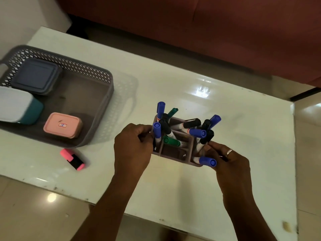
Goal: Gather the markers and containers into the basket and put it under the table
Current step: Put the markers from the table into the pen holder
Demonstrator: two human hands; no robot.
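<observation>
Clasping holder point(174, 158): left grip point(133, 145), right grip point(229, 160)

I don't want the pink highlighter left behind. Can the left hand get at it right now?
Likely yes, once it lets go: the left hand grips the marker holder, but the pink highlighter lies bare on the table beside it, nothing between.

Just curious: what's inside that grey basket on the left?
Three lidded boxes sit in the grey basket: a blue-grey box, a white-lidded teal box and a pink box. Their lids hide any contents, and the basket's left end is out of frame.
</observation>
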